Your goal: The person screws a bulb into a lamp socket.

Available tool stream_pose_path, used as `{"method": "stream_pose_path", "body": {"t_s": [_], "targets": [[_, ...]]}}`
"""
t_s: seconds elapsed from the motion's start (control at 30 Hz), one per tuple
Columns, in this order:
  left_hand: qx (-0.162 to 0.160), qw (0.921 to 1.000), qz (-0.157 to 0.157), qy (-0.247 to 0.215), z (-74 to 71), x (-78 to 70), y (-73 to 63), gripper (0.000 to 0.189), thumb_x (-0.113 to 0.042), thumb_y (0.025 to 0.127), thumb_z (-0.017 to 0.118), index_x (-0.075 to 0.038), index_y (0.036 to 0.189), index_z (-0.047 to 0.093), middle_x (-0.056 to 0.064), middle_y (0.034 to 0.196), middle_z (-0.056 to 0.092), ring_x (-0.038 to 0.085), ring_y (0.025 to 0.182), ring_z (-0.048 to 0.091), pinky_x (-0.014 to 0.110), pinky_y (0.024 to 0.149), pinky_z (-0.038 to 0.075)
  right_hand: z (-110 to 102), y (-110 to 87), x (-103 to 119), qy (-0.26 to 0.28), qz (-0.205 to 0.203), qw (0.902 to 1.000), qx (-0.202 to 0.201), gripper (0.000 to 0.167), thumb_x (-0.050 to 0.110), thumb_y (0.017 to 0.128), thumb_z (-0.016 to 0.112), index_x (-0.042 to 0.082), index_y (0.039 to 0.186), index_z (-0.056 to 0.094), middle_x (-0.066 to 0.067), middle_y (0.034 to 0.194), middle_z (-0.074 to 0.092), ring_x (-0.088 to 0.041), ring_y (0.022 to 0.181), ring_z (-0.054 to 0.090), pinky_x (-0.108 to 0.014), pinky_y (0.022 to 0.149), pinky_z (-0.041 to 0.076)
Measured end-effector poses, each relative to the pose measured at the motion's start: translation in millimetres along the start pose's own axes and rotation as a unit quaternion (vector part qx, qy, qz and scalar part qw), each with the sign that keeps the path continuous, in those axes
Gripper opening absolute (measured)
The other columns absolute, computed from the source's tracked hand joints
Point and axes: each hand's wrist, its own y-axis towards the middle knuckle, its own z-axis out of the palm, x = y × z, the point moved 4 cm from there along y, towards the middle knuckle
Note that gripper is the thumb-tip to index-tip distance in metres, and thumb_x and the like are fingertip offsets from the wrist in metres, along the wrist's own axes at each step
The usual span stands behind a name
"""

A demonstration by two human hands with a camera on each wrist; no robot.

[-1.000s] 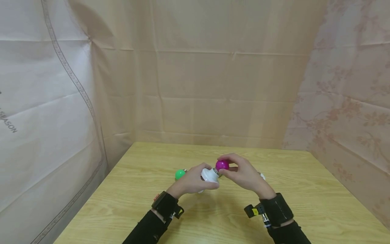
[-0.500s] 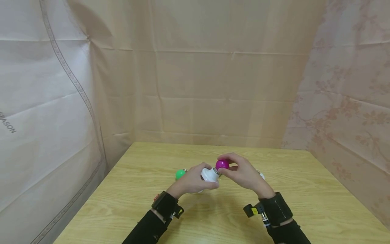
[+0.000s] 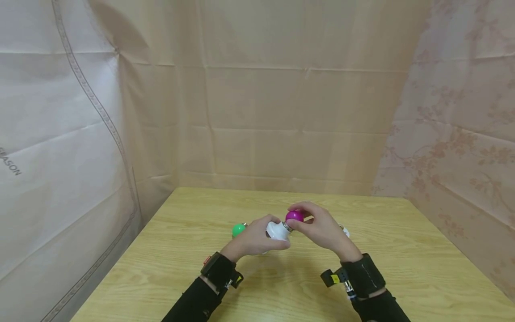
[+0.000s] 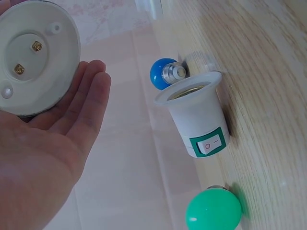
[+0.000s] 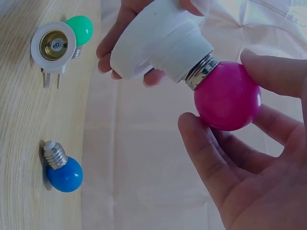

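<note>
My left hand (image 3: pixel 257 238) grips a white lamp holder (image 3: pixel 277 231) above the table, its mouth tilted up to the right. In the left wrist view the round underside of the holder (image 4: pixel 41 72) faces the camera, with two brass screws. A magenta light bulb (image 5: pixel 228 98) sits at the holder's mouth, its silver screw base (image 5: pixel 202 72) partly inside and partly showing. Thumb and fingers of my right hand (image 3: pixel 322 228) pinch the bulb's round glass from the sides. Some of the left fingers are hidden behind the holder.
On the wooden table (image 3: pixel 193 286) a white plug-in socket (image 4: pixel 196 120) with a rocker switch stands beyond the left hand. A green bulb (image 3: pixel 238 230) lies beside it, and a blue bulb (image 5: pixel 64 175) lies farther off. Cloth sheets (image 3: pixel 273 134) hang around the table.
The right hand and magenta bulb have shifted very slightly right, and the right fingers have shifted a little around the bulb. The left hand keeps its hold almost unmoved.
</note>
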Motion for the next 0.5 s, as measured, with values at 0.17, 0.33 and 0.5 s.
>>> {"method": "stream_pose_path", "body": {"t_s": [0.17, 0.33, 0.5], "targets": [[0.002, 1.0, -0.001, 0.006, 0.6, -0.7, -0.4, 0.073, -0.047, 0.082, 0.08, -0.006, 0.136, 0.052, -0.001, 0.102, 0.064, 0.014, 0.087, 0.063, 0.031, 0.07, 0.054, 0.8, -0.1, -1.5, -0.017, 0.004, 0.9998, -0.008, 0.047, 0.038, 0.092, 0.075, 0.008, 0.127, 0.066, -0.005, 0.11, 0.068, -0.022, 0.096, 0.063, -0.033, 0.07, 0.054], [0.003, 1.0, -0.003, 0.007, 0.6, 0.6, 0.1, 0.073, -0.047, 0.083, 0.08, -0.006, 0.137, 0.051, -0.001, 0.103, 0.064, 0.014, 0.088, 0.063, 0.031, 0.07, 0.055, 2.1, -0.3, -1.6, -0.008, -0.01, 0.9999, 0.0, 0.048, 0.034, 0.095, 0.074, 0.005, 0.132, 0.064, -0.01, 0.121, 0.065, -0.028, 0.108, 0.063, -0.035, 0.082, 0.058], [0.006, 0.9999, -0.011, 0.004, 0.4, 3.0, 0.2, 0.074, -0.046, 0.084, 0.079, -0.006, 0.139, 0.05, 0.0, 0.104, 0.064, 0.014, 0.089, 0.063, 0.031, 0.071, 0.055, 1.7, -1.7, -1.3, 0.032, -0.029, 0.9984, 0.036, 0.048, 0.018, 0.098, 0.068, -0.002, 0.141, 0.056, -0.017, 0.134, 0.058, -0.036, 0.121, 0.059, -0.036, 0.094, 0.055]]}}
